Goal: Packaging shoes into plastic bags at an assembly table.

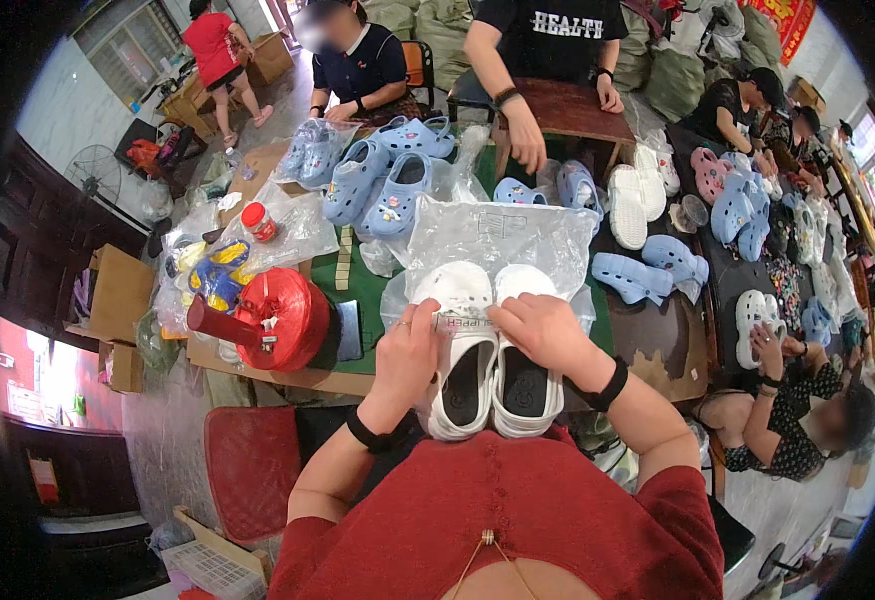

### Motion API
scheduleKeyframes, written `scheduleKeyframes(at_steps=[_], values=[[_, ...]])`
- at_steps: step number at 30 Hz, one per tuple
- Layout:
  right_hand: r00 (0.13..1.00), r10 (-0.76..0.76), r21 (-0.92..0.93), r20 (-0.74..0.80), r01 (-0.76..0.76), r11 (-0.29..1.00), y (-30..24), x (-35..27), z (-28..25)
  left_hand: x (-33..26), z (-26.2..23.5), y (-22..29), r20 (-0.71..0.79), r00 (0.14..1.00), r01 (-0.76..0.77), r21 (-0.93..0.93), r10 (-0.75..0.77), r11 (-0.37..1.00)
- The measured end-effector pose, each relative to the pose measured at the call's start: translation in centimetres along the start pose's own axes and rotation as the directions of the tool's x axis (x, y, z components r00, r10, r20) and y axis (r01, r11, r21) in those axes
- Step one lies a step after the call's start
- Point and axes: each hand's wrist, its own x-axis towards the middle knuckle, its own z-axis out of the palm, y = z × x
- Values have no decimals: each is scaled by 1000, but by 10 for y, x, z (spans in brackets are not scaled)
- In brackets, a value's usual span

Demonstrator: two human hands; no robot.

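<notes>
A pair of white clogs [530, 392] lies side by side against my front, toes pointing away and heel openings toward me. A clear plastic bag [498, 240] with dark print spreads beyond the toes, and its near edge seems to lie across the front of the clogs. My left hand [406, 352] pinches at the left side of this edge, beside the left clog. On the right clog, my right hand [550, 336] has its fingers closed at the same edge. The fingertips are partly hidden against the white.
Blue clogs [398, 192] stand farther back, with more blue clogs [650, 270] at the right. A red tape dispenser [283, 318] and a red-lidded jar [258, 222] sit at left. Across the table a co-worker's hand [526, 140] reaches down; other people work at the right table.
</notes>
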Motion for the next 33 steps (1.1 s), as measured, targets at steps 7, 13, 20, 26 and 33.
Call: scheduleKeyframes(at_steps=[7, 13, 20, 26, 33], values=[[998, -18, 116, -54, 25, 993, -5, -21, -16, -24, -11, -6, -19, 987, -163, -97, 162, 982], [994, 52, 404, 95, -87, 911, -19, -51, -35, -51, -18, -12, 19, 970, -234, -197, 243, 952], [876, 480, 423, -41, -420, 803, -13, -102, -21, -65, -17, -27, 42, 985, 175, -263, -169, 949], [852, 523, 700, 22, -386, 600, 0, -124, 2, -80, -21, -35, 439, 849, 526, -650, -294, 549], [737, 667, 713, 110, -526, 463, -24, -128, 22, -90, -6, -44, 158, 974, 218, -451, -162, 865]])
